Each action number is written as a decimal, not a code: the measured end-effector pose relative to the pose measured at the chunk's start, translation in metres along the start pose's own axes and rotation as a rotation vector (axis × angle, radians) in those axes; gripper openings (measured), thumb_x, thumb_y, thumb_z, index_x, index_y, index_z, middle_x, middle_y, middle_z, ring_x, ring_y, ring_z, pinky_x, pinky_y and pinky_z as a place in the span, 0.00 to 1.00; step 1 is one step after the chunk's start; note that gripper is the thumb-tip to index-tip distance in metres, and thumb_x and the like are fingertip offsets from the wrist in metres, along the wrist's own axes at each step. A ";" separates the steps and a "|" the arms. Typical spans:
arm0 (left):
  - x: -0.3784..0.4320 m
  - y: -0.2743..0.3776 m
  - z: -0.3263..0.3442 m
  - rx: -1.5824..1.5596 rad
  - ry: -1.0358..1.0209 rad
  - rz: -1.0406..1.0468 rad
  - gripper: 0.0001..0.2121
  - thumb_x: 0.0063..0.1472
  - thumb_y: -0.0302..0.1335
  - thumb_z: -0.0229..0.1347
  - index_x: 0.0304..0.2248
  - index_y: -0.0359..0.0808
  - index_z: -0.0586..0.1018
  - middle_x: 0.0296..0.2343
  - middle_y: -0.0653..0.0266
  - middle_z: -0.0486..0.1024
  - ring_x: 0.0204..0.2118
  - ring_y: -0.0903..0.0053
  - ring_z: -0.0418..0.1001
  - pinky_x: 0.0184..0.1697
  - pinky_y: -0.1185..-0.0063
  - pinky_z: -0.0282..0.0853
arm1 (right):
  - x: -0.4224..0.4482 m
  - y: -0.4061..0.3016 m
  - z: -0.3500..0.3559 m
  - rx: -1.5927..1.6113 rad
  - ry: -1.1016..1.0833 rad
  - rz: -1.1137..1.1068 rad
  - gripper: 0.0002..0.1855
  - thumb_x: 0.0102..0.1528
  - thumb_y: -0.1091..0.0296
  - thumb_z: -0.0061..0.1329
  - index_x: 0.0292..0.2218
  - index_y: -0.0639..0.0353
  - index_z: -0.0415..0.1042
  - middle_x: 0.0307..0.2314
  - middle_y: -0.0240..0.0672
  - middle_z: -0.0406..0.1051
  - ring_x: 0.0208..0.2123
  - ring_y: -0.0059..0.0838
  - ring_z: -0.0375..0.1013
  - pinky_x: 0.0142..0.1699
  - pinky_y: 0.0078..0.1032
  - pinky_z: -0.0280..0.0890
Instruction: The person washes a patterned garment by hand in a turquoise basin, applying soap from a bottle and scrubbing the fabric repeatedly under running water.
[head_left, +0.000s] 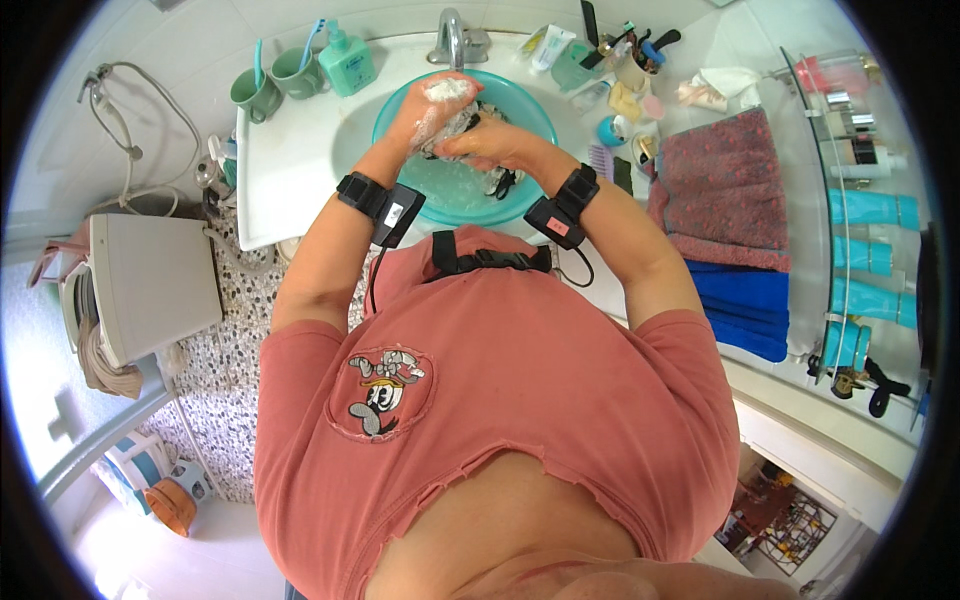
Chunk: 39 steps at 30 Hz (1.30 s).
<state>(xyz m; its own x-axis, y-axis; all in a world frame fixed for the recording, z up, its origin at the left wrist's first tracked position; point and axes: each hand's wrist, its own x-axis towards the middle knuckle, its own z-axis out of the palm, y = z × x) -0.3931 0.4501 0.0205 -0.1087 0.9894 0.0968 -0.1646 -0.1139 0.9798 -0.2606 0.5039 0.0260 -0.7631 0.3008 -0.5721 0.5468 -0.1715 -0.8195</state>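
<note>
A teal plastic basin (450, 191) with cloudy water sits in the white washbasin (289, 165), in front of the chrome faucet (452, 37). Above the basin, a bunched wet cloth (450, 127), grey and black, is gripped between both hands. White suds cover my left hand (418, 112) and the upper end of the cloth. My right hand (491, 142) is closed around the cloth's lower part, its fingers against the left palm side. More of the black and white fabric (501, 182) lies in the water at the basin's right side.
Two green mugs (256, 97) with toothbrushes and a green pump bottle (347, 64) stand at the back left. Tubes, a purple comb (600, 161) and small toiletries crowd the right side. A red towel (720, 187) hangs near a glass shelf (844, 225); a washing machine (154, 281) is at left.
</note>
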 end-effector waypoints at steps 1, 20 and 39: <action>0.000 -0.002 -0.002 -0.009 0.057 -0.011 0.09 0.52 0.30 0.54 0.30 0.33 0.74 0.26 0.70 0.72 0.30 0.84 0.67 0.36 0.85 0.63 | -0.001 -0.003 0.004 0.002 -0.001 0.002 0.25 0.41 0.59 0.54 0.41 0.54 0.63 0.30 0.30 0.68 0.35 0.19 0.67 0.37 0.22 0.62; 0.015 -0.029 -0.009 -0.695 0.400 -0.125 0.14 0.58 0.37 0.47 0.19 0.39 0.66 0.17 0.68 0.64 0.20 0.77 0.64 0.27 0.76 0.65 | 0.013 0.008 -0.002 -0.741 0.558 -0.437 0.35 0.34 0.58 0.55 0.40 0.67 0.56 0.24 0.52 0.69 0.30 0.49 0.70 0.36 0.35 0.64; -0.032 -0.063 -0.062 -0.675 0.275 -0.145 0.29 0.44 0.14 0.39 0.51 0.32 0.57 0.42 0.52 0.63 0.41 0.66 0.66 0.43 0.72 0.66 | -0.002 0.001 -0.070 -0.168 0.652 -0.655 0.14 0.54 0.61 0.43 0.37 0.60 0.71 0.30 0.28 0.72 0.31 0.17 0.68 0.38 0.17 0.61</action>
<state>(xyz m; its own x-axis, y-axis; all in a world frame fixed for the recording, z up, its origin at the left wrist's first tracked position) -0.4397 0.4199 -0.0548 -0.2667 0.9505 -0.1594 -0.7530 -0.1022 0.6501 -0.2350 0.5686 0.0288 -0.6205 0.7645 0.1747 0.1583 0.3403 -0.9269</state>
